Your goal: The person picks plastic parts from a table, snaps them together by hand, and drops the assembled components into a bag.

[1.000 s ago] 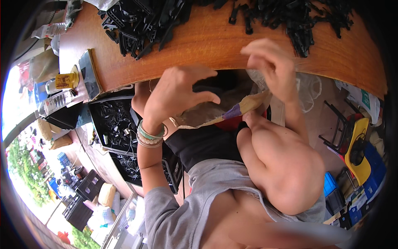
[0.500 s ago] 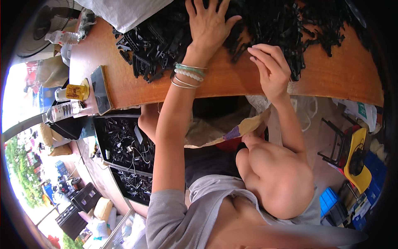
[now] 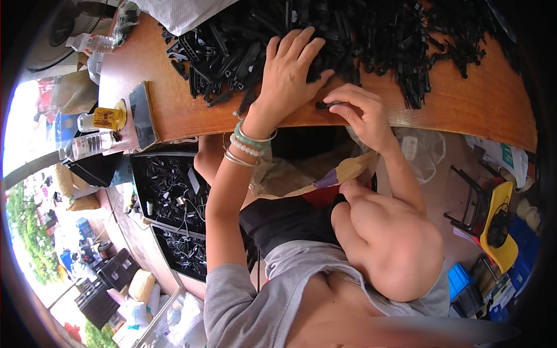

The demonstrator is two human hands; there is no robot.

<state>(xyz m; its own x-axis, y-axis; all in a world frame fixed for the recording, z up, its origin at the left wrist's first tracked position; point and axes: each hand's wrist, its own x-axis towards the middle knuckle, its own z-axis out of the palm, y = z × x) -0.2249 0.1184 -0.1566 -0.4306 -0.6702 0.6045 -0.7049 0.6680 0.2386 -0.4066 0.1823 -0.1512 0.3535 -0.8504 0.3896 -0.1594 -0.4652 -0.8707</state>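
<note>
A wide heap of slim black plastic parts [image 3: 232, 52] covers the far side of the wooden table [image 3: 174, 119]. Across the heap's near edge lies my left hand [image 3: 290, 75], open, its fingers stretched out and thumb apart; bracelets circle that wrist. Just to its right, over the table's front edge, my right hand [image 3: 362, 113] pinches a small black plastic part [image 3: 328, 105] between thumb and fingers. Below the table edge, at my lap, an open brown sack [image 3: 290, 180] gapes with a dark inside.
A phone [image 3: 143, 116], a jar with a yellow label [image 3: 109, 118] and clear plastic bottles [image 3: 90, 145] stand at the table's left. Black trays [image 3: 168, 226] of parts and cables sit on the floor at left. A yellow chair [image 3: 500, 226] stands at right.
My left hand has drawn back toward the table's front edge. My right hand has moved left and lower, and the small black plastic part now shows in its fingers.
</note>
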